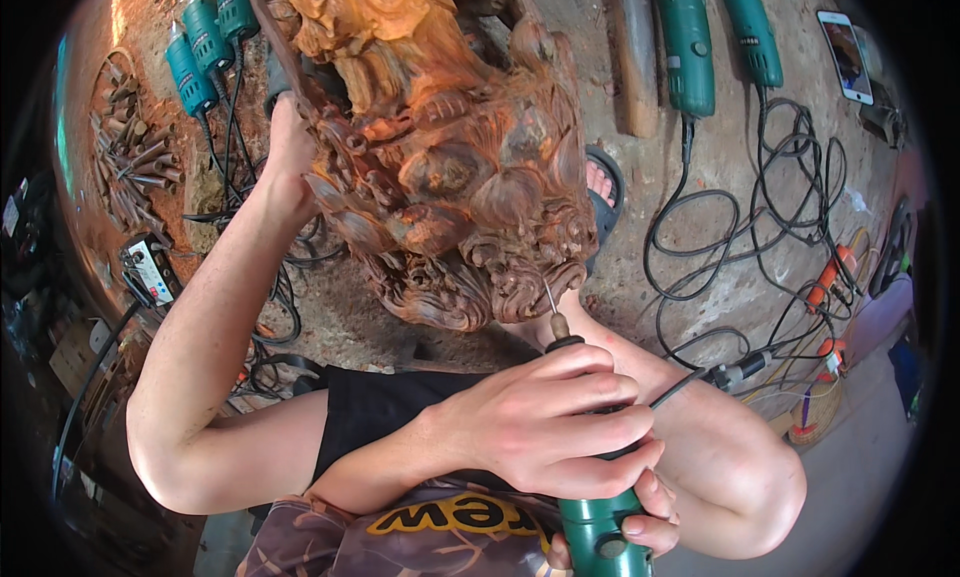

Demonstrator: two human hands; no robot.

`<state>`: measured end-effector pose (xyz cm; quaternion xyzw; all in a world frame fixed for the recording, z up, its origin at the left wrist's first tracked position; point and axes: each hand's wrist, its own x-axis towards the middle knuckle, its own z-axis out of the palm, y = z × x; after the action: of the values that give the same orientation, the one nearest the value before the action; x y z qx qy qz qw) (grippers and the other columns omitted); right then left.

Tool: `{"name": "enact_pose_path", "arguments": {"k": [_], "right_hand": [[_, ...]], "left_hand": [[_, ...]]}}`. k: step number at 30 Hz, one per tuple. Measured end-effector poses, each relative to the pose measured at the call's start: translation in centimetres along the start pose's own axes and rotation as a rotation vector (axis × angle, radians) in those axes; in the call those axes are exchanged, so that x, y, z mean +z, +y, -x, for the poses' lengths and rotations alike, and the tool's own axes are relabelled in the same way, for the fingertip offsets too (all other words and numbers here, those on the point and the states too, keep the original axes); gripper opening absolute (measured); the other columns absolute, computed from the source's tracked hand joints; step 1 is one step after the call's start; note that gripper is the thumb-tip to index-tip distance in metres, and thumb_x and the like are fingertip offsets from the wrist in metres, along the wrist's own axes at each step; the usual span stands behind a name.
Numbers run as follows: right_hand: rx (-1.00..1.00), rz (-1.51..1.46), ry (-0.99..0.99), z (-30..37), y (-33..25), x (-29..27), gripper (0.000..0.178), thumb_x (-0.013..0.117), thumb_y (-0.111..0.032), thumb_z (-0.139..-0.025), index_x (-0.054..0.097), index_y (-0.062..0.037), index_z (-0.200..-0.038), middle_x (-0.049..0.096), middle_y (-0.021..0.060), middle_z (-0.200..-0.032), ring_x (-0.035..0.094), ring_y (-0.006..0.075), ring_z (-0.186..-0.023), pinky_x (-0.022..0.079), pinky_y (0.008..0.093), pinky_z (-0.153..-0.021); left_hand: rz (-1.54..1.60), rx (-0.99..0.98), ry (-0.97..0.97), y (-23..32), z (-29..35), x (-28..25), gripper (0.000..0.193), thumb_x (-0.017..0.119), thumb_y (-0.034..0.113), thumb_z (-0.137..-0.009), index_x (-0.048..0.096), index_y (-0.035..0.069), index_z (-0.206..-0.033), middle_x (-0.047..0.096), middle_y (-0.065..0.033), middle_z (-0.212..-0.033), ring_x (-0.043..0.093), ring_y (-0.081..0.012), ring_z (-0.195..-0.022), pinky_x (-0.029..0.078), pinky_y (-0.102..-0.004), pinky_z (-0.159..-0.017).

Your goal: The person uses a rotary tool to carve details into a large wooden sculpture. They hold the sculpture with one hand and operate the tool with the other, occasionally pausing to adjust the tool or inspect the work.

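Note:
A large reddish-brown wood carving point(440, 172), cut with curls and rounded lumps, stands between my legs. I hold a green die grinder point(595, 532) pointed up at its near lower edge. The grinder's thin metal bit point(551, 299) meets the carved curls there; whether it is spinning cannot be seen. My left hand point(545, 422) wraps over the front of the grinder, fingers curled round its neck. Below it, my right hand point(655, 512) grips the green body, mostly hidden by the tool, with only some fingertips showing.
Several more green grinders point(686, 62) lie on the floor at both sides, their black cords point(700, 247) looped at right. At left are a pile of wooden-handled tools point(135, 162) and a power strip point(152, 272). A phone point(845, 57) lies far right, past a wooden post point(632, 62).

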<state>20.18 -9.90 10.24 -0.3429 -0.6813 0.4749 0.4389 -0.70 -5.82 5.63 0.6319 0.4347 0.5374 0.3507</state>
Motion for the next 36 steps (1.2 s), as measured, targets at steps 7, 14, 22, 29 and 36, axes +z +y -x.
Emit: {"name": "enact_pose_path", "arguments": {"k": [7,14,22,29,36], "right_hand": [[-0.042,0.030,-0.080,-4.2,0.4,-3.9,0.069,0.095,-0.034,-0.080,0.060,-0.0026,-0.132,0.057,0.0279,-0.148,0.066,0.0414,-0.126,0.056,0.0486,-0.102],[-0.010,0.051,-0.104,-5.9,1.4,-3.8,0.069,0.094,-0.034,-0.081,0.061,-0.0011,-0.132,0.058,0.0293,-0.146,0.067,0.0415,-0.123,0.056,0.0476,-0.100],[0.022,0.054,-0.114,-6.2,1.7,-3.1,0.069,0.094,-0.035,-0.081,0.062,0.0006,-0.131,0.059,0.0308,-0.143,0.069,0.0416,-0.121,0.057,0.0464,-0.098],[0.037,0.034,-0.084,-5.8,1.4,-1.7,0.069,0.094,-0.036,-0.082,0.063,0.0021,-0.131,0.060,0.0322,-0.141,0.070,0.0416,-0.118,0.058,0.0454,-0.096],[0.045,0.021,-0.084,-5.1,1.4,-1.0,0.070,0.093,-0.037,-0.082,0.064,0.0036,-0.131,0.061,0.0336,-0.139,0.071,0.0417,-0.116,0.059,0.0444,-0.094]], "left_hand": [[0.017,0.107,0.047,-0.1,-2.8,1.3,0.031,0.079,0.018,-0.089,0.075,0.012,-0.119,0.074,-0.0138,-0.116,0.072,-0.0183,-0.084,0.061,-0.0281,-0.068],[-0.072,0.189,0.189,-2.3,-2.1,1.0,0.035,0.067,0.030,-0.095,0.074,0.013,-0.125,0.072,-0.0162,-0.122,0.071,-0.0218,-0.091,0.060,-0.0325,-0.075],[-0.116,0.286,0.445,-4.2,-1.7,3.4,0.036,0.071,0.020,-0.100,0.063,0.018,-0.135,0.077,-0.0135,-0.119,0.078,-0.0236,-0.086,0.054,-0.0272,-0.060],[-0.151,0.299,0.384,-4.6,-0.6,2.0,0.043,0.076,0.012,-0.096,0.061,0.021,-0.135,0.077,-0.0089,-0.120,0.077,-0.0239,-0.088,0.053,-0.0302,-0.064],[-0.221,0.300,0.444,-4.7,-0.5,3.0,0.042,0.077,0.015,-0.098,0.060,0.021,-0.136,0.078,-0.0070,-0.119,0.077,-0.0217,-0.085,0.053,-0.0294,-0.060]]}}
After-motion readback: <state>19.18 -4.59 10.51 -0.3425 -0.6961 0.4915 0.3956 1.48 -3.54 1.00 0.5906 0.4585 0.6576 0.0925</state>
